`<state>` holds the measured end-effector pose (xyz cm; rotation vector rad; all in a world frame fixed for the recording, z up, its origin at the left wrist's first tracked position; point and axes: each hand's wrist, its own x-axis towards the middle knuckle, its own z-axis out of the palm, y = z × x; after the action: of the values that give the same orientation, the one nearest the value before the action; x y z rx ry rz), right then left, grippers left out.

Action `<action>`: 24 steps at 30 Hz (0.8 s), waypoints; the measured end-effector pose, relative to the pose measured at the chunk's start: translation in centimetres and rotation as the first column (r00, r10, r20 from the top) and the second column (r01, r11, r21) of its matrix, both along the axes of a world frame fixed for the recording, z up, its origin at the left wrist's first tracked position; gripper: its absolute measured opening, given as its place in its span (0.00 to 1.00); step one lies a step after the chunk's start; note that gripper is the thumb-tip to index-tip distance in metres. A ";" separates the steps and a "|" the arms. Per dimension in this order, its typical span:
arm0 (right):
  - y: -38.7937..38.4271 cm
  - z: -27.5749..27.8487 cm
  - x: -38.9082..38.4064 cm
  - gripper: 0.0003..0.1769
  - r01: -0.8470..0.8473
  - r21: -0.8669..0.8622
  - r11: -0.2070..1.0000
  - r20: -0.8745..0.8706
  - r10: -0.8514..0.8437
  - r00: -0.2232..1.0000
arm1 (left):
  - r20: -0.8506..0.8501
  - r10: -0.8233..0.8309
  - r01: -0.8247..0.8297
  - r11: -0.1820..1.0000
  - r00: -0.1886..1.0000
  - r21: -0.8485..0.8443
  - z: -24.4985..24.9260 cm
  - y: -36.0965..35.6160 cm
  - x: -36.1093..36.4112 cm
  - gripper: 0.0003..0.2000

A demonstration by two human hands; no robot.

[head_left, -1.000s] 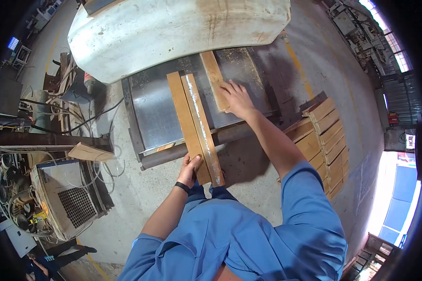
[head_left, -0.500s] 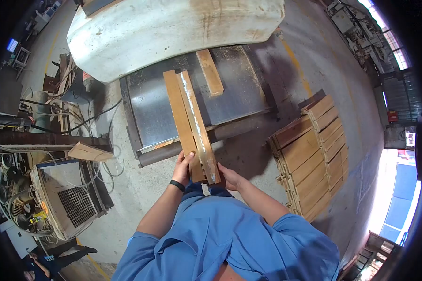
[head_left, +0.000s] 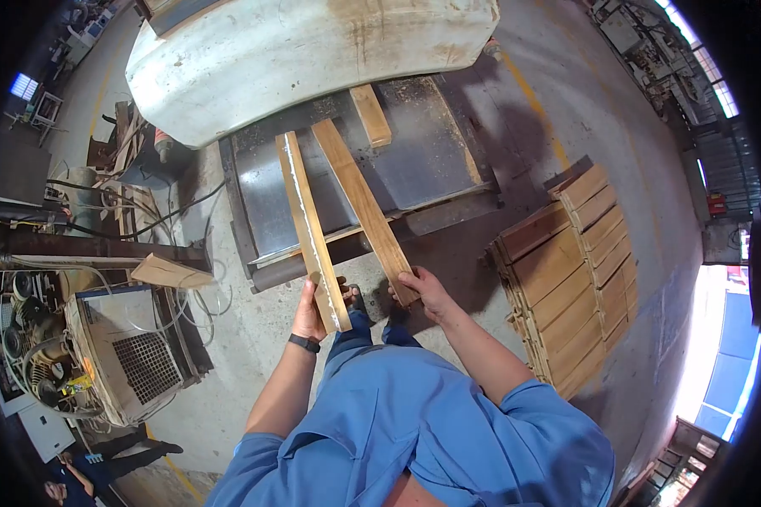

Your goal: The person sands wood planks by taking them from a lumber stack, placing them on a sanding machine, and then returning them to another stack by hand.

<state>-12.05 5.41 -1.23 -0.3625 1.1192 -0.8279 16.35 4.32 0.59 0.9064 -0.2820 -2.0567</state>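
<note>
Currently each hand has a strip by its near end. Left hand (head_left: 310, 313): curled round the left strip (head_left: 302, 207), opened only to the wood's width, thumb on the near side, fingertips showing past the far edge. Right hand (head_left: 427, 291): closed on the right strip (head_left: 364, 207), thumb on top, fingers mostly hidden beneath.

Position: both strips reach from in front of the body out over the bed (head_left: 271, 198), apart from each other; whether their far ends rest on it or hang above, cannot tell. A short strip (head_left: 370, 117) lies on the bed beyond the right strip, its far end running under the hood (head_left: 313, 63).

Risks (judgement): the white line (head_left: 306, 215) along the left strip looks like a wet bead; a thumb sliding inward, or a knock from the right strip, could smear it. Held at one end only, either strip could droop or twist if the grip loosens. A sideways swing of the right strip could nudge the short strip.

Orientation: long axes run away from the body, far ends pointing at the hood and leaning left; the right strip leans more, so the gap widens toward the body
</note>
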 end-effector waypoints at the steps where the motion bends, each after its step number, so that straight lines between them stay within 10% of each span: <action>1: 0.1 0.1 0.0 0.29 0.015 0.000 1.000 0.025 -0.015 1.000 | 0.007 0.021 -0.021 1.000 1.000 0.018 0.1 0.2 0.1 0.36; 7: 0.1 1.2 -1.2 0.31 0.159 -0.145 0.976 0.298 -0.110 0.948 | 0.114 0.097 -0.107 0.991 0.989 0.085 -2.1 0.9 1.6 0.34; 9: -0.2 -0.7 -1.4 0.31 0.015 -0.417 0.909 -0.310 -0.158 0.938 | 0.148 0.077 -0.092 0.991 0.986 0.096 -2.2 0.7 2.1 0.31; 10: -0.5 -1.3 -1.5 0.31 -0.115 -0.499 0.859 -0.573 -0.228 0.787 | 0.212 0.106 -0.125 0.989 0.972 0.076 -2.3 0.7 2.1 0.28; 11: -1.4 3.0 -0.2 0.35 -0.435 -0.358 0.826 -0.934 -0.325 0.150 | 0.274 0.128 -0.150 0.987 0.953 0.058 -2.6 0.9 2.1 0.25; 14: -2.1 2.4 -0.3 0.39 -0.677 -0.236 0.697 -0.869 -0.463 -0.174 | 0.347 0.222 -0.246 0.969 0.911 0.028 -1.8 0.8 1.3 0.20; 24: -1.0 2.5 0.7 0.36 -0.812 -0.023 0.583 -0.957 -0.248 -0.151 | 0.520 0.106 -0.094 0.994 0.847 -0.049 -2.9 0.9 1.6 0.32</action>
<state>-11.37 4.39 1.29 -2.3219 1.8704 -0.2306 17.99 5.18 -2.30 1.4324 -0.5341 -1.6727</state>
